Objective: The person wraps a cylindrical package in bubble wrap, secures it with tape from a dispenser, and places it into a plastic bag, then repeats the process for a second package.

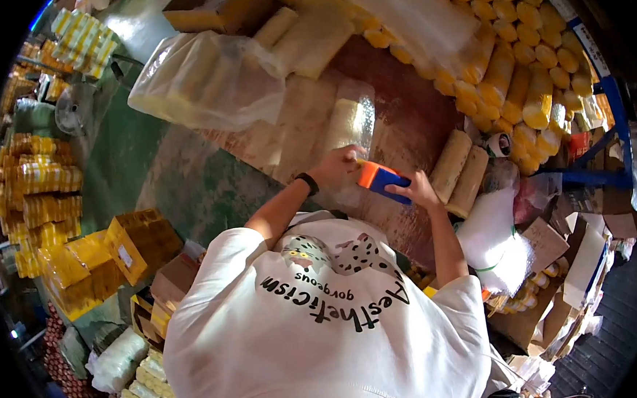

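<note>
My right hand (416, 189) grips an orange-and-blue tape dispenser (384, 180), its fingers over the blue side. Close to the dispenser's orange end is my left hand (337, 166), with a black band on the wrist. The left fingers are bent together at the near end of a bubble-wrapped roll (351, 117); what they pinch is too small to make out. That roll lies on a worn, reddish-brown work surface (418, 98). Just left of it, a large translucent plastic bag (205, 82) is spread out.
Yellow-ended rolls (519, 26) are stacked at the upper right, beside a blue metal frame (624, 133). Two wrapped rolls (459, 168) lie right of my hands. Taped yellow cartons (142, 242) stand at left. Open cardboard boxes (578, 271) are at lower right.
</note>
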{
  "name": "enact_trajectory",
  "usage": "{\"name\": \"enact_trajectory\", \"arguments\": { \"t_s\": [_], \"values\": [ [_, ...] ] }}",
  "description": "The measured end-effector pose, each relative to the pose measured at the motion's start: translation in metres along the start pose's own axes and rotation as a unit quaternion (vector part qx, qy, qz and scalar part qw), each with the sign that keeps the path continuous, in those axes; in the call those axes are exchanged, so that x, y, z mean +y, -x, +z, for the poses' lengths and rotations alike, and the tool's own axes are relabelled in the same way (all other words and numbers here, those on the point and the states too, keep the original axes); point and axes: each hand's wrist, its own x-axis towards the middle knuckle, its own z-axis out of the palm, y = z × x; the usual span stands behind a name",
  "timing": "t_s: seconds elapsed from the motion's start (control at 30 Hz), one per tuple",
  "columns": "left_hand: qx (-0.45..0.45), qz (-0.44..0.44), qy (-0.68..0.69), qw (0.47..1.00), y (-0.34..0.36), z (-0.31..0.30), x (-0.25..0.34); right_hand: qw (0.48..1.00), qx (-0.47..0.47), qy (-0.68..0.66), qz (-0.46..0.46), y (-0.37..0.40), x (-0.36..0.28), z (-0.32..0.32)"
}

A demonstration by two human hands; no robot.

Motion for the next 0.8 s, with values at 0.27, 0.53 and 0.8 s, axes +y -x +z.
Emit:
{"name": "enact_trajectory", "arguments": {
  "t_s": [0.27,0.53,0.8],
  "values": [
    [0.055,-0.116,0.007,0.992,0.012,-0.020,0.058,0.995,-0.031,0.085,0.030,-0.032,-0.042,-0.014],
    [0.097,-0.097,-0.138,0.981,0.021,-0.045,0.079,0.996,-0.066,0.036,0.053,-0.041,-0.056,-0.015],
    [0.185,0.038,-0.223,0.956,0.039,-0.079,0.041,0.982,-0.091,0.109,0.128,-0.038,-0.042,-0.034]
  ]
}}
